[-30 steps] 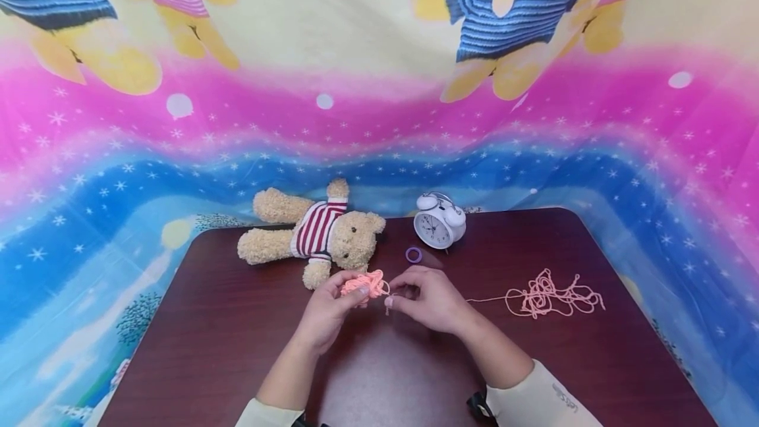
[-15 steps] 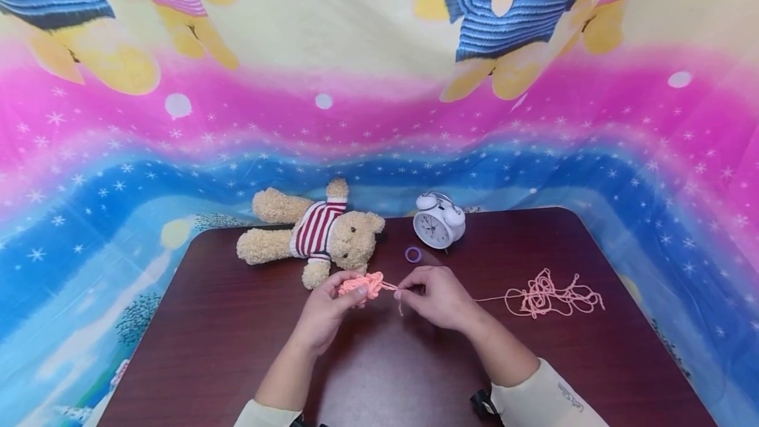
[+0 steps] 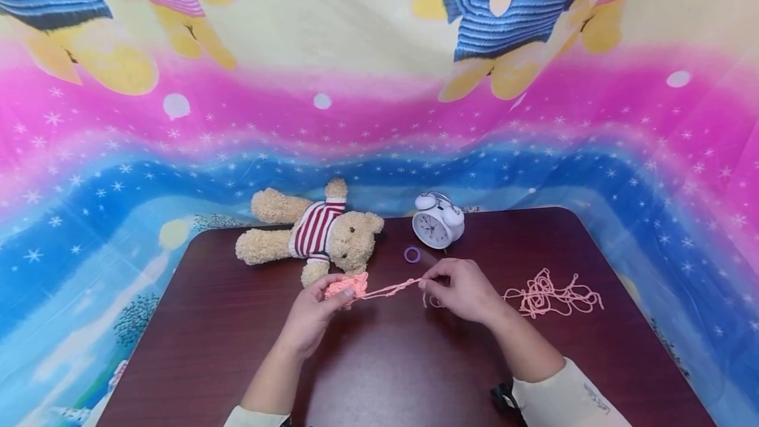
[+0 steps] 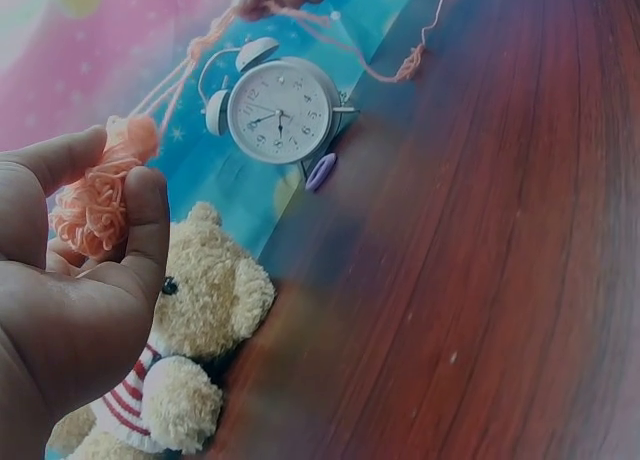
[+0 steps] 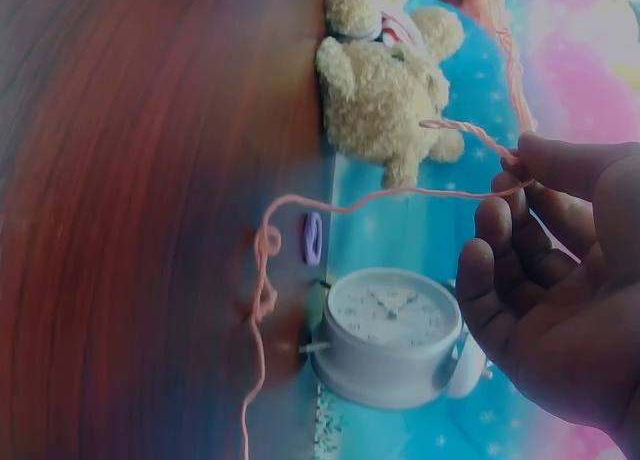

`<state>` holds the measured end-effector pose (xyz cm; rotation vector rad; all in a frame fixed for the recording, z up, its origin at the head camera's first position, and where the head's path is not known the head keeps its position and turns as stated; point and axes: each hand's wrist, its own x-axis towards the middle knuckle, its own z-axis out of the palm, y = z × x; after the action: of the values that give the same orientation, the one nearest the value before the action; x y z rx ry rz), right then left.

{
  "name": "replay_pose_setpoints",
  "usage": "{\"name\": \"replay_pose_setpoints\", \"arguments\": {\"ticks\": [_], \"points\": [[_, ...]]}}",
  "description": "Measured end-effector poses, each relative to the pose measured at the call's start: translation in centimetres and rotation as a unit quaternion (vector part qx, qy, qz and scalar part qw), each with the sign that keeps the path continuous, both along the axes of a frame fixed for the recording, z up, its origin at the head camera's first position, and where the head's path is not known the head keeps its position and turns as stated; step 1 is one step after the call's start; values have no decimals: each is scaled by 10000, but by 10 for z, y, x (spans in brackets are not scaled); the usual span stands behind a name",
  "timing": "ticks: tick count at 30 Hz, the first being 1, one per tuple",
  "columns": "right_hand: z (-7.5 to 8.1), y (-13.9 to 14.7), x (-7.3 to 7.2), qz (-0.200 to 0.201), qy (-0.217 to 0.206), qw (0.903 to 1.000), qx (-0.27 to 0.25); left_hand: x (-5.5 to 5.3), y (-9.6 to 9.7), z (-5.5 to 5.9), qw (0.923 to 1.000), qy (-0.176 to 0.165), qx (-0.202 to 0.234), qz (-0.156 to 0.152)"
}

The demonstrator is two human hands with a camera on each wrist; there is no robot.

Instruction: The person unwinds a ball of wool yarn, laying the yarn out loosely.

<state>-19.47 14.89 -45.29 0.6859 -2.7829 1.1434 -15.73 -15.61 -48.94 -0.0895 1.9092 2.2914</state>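
My left hand (image 3: 311, 315) grips a bundle of peach yarn (image 4: 90, 205) between thumb and fingers, above the table near the teddy bear. To its right, my right hand (image 3: 465, 292) pinches the yarn strands (image 3: 391, 290) with thumb and forefinger. Those strands stretch between both hands, with a knotted or twisted part along them. A short looped end (image 5: 460, 130) sticks out from the right fingertips. Another single strand (image 5: 380, 195) runs down from the right hand, with a small tangle in it. Farther right, a loose yarn heap (image 3: 548, 295) lies on the table.
A teddy bear (image 3: 314, 229) in a striped shirt lies on its back at the far left of the dark table (image 3: 379, 374). A white twin-bell alarm clock (image 3: 439, 219) stands at the back, beside a purple ring (image 3: 412, 254). A printed cloth (image 3: 379, 124) hangs behind.
My right hand has moved right and the left hand slightly left. The strands between them have lengthened, pulled out of the bundle. Bear, clock and ring stay put.
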Motion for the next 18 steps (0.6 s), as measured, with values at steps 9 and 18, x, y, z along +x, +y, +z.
{"name": "replay_pose_setpoints", "arguments": {"ticks": [9, 18], "points": [[-2, 22, -1, -122, 81, 9997, 208, 2, -15, -1, 9997, -44, -15, 244], [1, 39, 1, -75, -204, 9986, 487, 1, -28, -3, 9994, 98, 3, 330]]}}
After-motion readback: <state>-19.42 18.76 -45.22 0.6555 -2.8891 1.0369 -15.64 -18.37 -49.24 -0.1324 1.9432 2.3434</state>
